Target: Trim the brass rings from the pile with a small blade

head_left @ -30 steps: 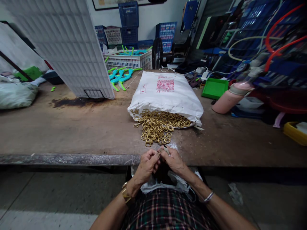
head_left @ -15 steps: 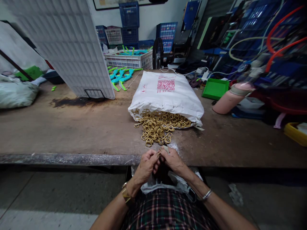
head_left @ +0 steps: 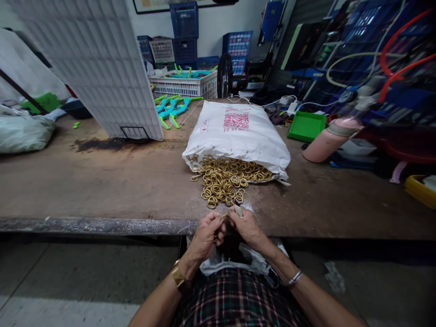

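My left hand (head_left: 206, 234) and my right hand (head_left: 247, 225) are pressed together at the near edge of the wooden table (head_left: 102, 181), fingers pinched. A small gold ring (head_left: 225, 216) shows between the fingertips of both hands. My right hand also pinches a small pale piece (head_left: 238, 210). Just beyond them lies a heap of gold rings (head_left: 226, 181) spilling from the mouth of a white sack (head_left: 236, 131) with red print. A white plastic bag (head_left: 235, 259) sits in my lap under the hands.
A leaning white grid panel (head_left: 102, 68) stands at the back left. Turquoise plastic parts (head_left: 173, 108) and a white crate (head_left: 185, 84) lie behind the sack. A green tray (head_left: 305, 125), a pink bottle (head_left: 327, 138) and hoses are at the right. A yellow tub (head_left: 420, 187) is far right.
Both hands stayed together at the table edge, with only small finger shifts around the ring. Nothing else moved.
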`<action>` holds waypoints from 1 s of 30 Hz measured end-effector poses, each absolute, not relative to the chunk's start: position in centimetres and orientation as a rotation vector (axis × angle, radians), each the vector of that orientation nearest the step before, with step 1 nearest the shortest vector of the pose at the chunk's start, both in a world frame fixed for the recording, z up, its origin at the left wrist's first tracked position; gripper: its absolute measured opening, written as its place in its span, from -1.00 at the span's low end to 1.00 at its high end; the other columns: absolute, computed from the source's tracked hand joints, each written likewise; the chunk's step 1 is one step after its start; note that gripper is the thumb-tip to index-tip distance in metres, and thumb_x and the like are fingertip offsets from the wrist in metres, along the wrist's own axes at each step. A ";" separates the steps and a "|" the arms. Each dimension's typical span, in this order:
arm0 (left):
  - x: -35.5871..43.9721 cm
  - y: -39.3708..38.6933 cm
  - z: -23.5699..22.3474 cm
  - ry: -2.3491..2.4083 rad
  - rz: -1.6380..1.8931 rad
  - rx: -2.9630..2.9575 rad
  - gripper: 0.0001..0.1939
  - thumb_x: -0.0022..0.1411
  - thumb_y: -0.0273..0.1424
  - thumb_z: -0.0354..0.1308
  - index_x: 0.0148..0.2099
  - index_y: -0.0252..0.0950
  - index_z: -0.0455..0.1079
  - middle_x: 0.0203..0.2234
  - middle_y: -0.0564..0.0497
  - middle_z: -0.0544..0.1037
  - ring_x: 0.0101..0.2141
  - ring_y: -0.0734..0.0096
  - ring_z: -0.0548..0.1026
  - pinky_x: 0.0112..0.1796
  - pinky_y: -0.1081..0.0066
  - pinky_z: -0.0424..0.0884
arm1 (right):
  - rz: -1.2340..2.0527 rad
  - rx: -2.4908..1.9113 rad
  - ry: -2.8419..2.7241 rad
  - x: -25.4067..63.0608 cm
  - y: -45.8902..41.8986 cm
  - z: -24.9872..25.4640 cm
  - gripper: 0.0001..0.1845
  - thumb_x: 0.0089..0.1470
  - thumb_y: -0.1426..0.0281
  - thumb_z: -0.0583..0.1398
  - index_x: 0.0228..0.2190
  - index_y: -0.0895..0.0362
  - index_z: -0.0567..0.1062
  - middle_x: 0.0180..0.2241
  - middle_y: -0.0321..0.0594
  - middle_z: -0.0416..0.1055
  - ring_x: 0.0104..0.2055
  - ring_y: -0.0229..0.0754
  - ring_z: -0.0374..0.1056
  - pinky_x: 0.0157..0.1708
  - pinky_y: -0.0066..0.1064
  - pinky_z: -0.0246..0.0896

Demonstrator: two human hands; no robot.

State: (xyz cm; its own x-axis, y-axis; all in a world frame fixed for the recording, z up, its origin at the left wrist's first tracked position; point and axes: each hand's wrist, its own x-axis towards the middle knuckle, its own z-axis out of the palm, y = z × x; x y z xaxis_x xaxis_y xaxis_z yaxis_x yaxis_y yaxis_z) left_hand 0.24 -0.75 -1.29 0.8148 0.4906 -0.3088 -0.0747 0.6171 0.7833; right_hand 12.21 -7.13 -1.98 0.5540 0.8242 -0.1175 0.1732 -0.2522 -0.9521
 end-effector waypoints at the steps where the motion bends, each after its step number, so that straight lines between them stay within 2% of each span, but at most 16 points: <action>1: 0.2 -0.7 -1.3 0.534 0.356 0.850 -0.65 0.03 -0.14 0.14 -0.42 -0.30 0.15 -0.62 0.16 0.28 -0.71 0.72 0.13 -0.70 0.62 0.01 | 0.723 -1.773 -0.862 12.2 -7.2 -2.0 -0.76 -0.03 0.28 0.03 -0.64 0.11 0.25 -0.69 -0.39 0.15 -0.62 -0.34 0.04 -0.60 -0.51 -0.06; 5: 0.3 -0.6 -1.2 0.539 0.386 0.871 -0.66 0.04 -0.14 0.13 -0.40 -0.31 0.18 -0.59 0.14 0.30 -0.70 0.71 0.14 -0.70 0.62 0.01 | 0.582 -1.860 -1.052 12.2 -7.7 -2.3 -0.80 0.01 0.31 0.02 -0.57 0.10 0.30 -0.64 -0.36 0.21 -0.57 -0.31 0.10 -0.54 -0.49 -0.06; 10: 0.3 -0.5 -1.2 0.556 0.401 0.886 -0.66 0.04 -0.13 0.12 -0.37 -0.32 0.21 -0.57 0.13 0.30 -0.69 0.71 0.14 -0.70 0.62 0.02 | 0.508 -1.941 -1.350 11.9 -8.1 -2.7 -0.86 -0.01 0.45 0.00 -0.51 0.08 0.32 -0.59 -0.31 0.30 -0.54 -0.28 0.18 -0.51 -0.48 -0.06; 15: 0.2 -0.6 -1.5 0.583 0.409 0.977 -0.67 0.06 -0.13 0.10 -0.40 -0.32 0.21 -0.66 0.17 0.26 -0.72 0.71 0.10 -0.70 0.62 0.02 | 0.434 -2.060 -1.488 11.7 -8.1 -2.4 -0.83 -0.05 0.53 -0.02 -0.44 0.10 0.33 -0.57 -0.29 0.36 -0.53 -0.26 0.23 -0.50 -0.48 -0.06; 30: 0.1 -0.7 -1.0 0.727 0.416 1.165 -0.72 0.07 -0.17 0.06 -0.37 -0.31 0.23 -0.65 0.16 0.32 -0.72 0.69 0.15 -0.68 0.62 0.07 | 0.295 -2.324 -1.641 11.3 -8.1 -1.7 -0.77 -0.02 0.52 -0.03 -0.34 0.14 0.37 -0.45 -0.18 0.45 -0.45 -0.21 0.31 -0.51 -0.43 -0.10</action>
